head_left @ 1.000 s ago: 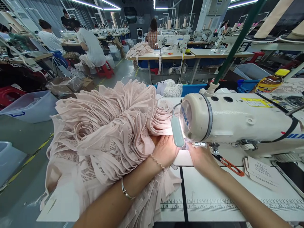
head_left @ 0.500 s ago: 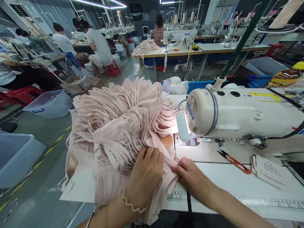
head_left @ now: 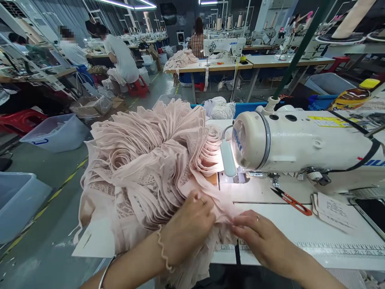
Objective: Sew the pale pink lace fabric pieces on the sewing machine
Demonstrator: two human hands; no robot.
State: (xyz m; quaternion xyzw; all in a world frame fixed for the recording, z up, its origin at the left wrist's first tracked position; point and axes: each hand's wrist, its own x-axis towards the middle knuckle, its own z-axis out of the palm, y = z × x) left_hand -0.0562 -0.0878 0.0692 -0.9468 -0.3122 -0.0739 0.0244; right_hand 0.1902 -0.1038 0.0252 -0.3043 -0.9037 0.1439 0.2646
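Closest of all, on the left wrist, a smooth silver metal bangle (head_left: 106,273) and a wavy cream bracelet (head_left: 163,249). Just past these, a left hand (head_left: 192,221) with a thin gold ring and fingers curled in on thin, pale pink cloth (head_left: 221,200), likely pinching a bit of it. Across from it, a right hand (head_left: 264,241) with longer, slightly bent fingers, tips touching the cloth. Too blurry at the tips; cannot tell about a firm hold. A big change for both hands: up by the needle a second ago, now near the front of the long white table (head_left: 279,222). Newer still, right fingers less tucked in than half a second ago. Probably no stitching right now, then, only moving cloth about by hand. Cloth between both hands, in front of the machine, next to a big, frilly heap of pale pink lace cloth (head_left: 144,160). To the right, small orange-and-black thread snips (head_left: 293,202) and a stack of cream paper tags (head_left: 333,210) with writing, both untouched. Farther back, a shiny cream metal sewing machine (head_left: 291,140) with a rounded end. Far off, a co-worker in a striped top (head_left: 197,45), facing away.
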